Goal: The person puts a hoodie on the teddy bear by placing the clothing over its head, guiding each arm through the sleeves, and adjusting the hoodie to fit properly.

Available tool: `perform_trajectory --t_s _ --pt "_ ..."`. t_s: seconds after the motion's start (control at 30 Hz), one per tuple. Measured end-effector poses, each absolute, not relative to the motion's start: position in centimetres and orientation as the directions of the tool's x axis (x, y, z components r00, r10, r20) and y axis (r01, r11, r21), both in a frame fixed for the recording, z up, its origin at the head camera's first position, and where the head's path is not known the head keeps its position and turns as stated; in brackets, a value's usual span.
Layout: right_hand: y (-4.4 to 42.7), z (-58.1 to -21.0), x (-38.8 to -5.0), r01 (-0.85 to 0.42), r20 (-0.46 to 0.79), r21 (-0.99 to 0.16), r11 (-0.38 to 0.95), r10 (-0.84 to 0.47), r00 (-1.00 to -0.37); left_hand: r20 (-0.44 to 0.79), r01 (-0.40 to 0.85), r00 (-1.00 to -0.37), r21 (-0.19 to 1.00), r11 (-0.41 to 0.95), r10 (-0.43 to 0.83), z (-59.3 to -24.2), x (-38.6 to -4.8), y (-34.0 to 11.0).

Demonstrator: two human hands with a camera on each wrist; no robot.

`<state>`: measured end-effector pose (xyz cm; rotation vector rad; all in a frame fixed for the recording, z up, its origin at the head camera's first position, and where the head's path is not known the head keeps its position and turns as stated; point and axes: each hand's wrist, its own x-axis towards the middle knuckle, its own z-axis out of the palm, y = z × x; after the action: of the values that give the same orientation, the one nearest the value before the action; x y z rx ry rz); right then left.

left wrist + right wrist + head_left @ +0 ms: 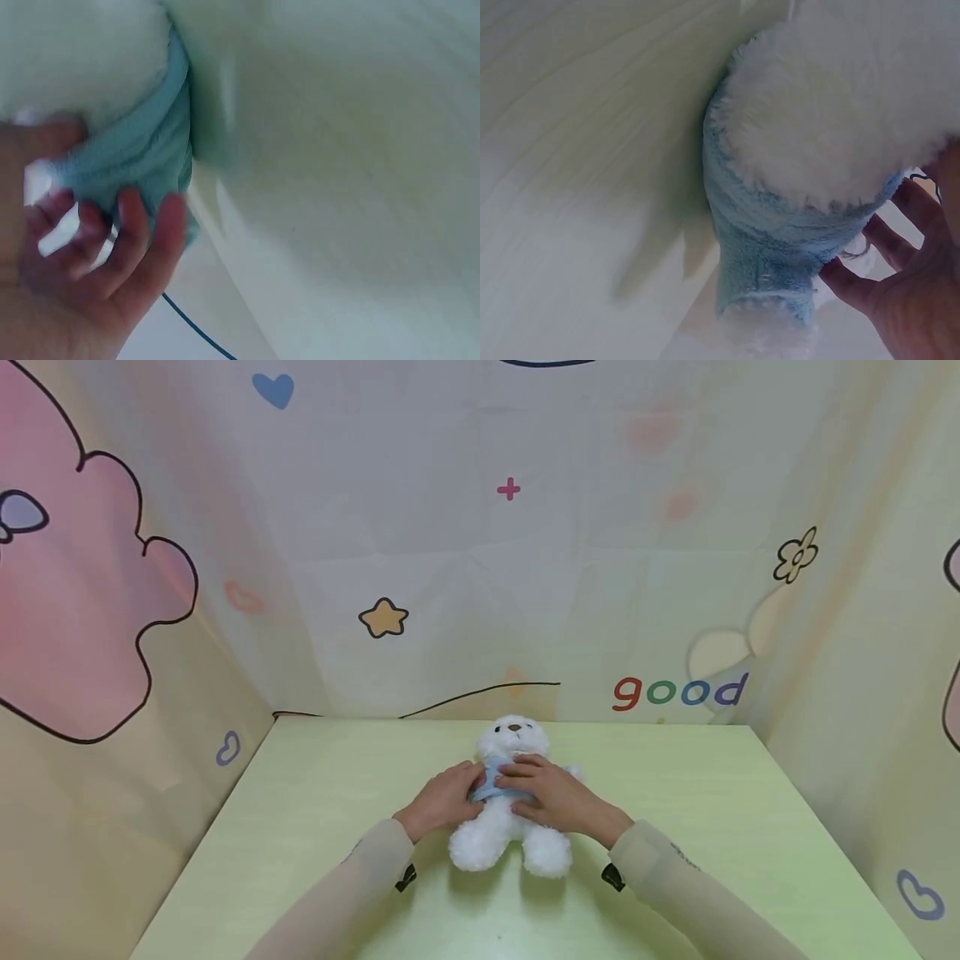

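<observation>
A white plush bear (480, 845) in a light blue shirt (761, 225) lies face up near the table's back edge, its legs towards me. My left hand (444, 798) holds its side, with bent fingers along the shirt and the thumb by the hem in the left wrist view. Across the belly rests my right hand (558, 797), its fingers spread and fairly straight on the shirt. The right wrist view shows those fingertips touching the front of the cloth, while a sleeved arm of the bear sticks out beside them. The bear's back is hidden.
The pale green table (337, 760) extends to both sides of the bear. Printed curtains (420, 527) with cartoon shapes and the word "good" enclose it at the back, left and right.
</observation>
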<state>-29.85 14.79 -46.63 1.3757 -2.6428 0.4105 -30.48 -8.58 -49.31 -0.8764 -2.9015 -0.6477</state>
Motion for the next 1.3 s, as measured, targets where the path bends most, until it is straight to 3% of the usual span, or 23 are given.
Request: perform_trajectory --t_s 0.2,0.47,0.73,0.83,1.07,1.3 --pt "15.0 -46.9 -29.8 -0.836 0.276 -0.139 0.531 -0.79 -0.548 0.211 0.471 -0.875 0.165 0.867 0.435 -49.7 -30.4 -6.8" --pt "15.1 -47.0 -29.8 -0.847 0.301 -0.126 0.516 -0.794 -0.528 0.111 0.47 -0.881 0.322 0.822 0.46 -49.1 -30.6 -7.8" --pt "14.5 -47.4 -30.0 -0.874 0.341 -0.063 0.481 -0.813 -0.472 0.246 0.416 -0.883 0.012 0.909 0.4 -50.3 -30.1 -6.4" --pt "14.4 -47.4 -30.0 -0.877 0.339 -0.055 0.478 -0.817 -0.466 0.277 0.41 -0.871 -0.045 0.911 0.406 -50.3 -30.1 -6.3" --pt "15.1 -47.3 -29.9 -0.861 0.328 -0.078 0.503 -0.802 -0.499 0.193 0.548 -0.825 0.048 0.835 0.531 -49.7 -30.3 -6.8" --pt "14.8 -47.9 -30.0 -0.888 0.362 -0.049 0.458 -0.82 -0.443 0.263 0.42 -0.87 -0.047 0.906 0.417 -50.8 -30.7 -5.7"
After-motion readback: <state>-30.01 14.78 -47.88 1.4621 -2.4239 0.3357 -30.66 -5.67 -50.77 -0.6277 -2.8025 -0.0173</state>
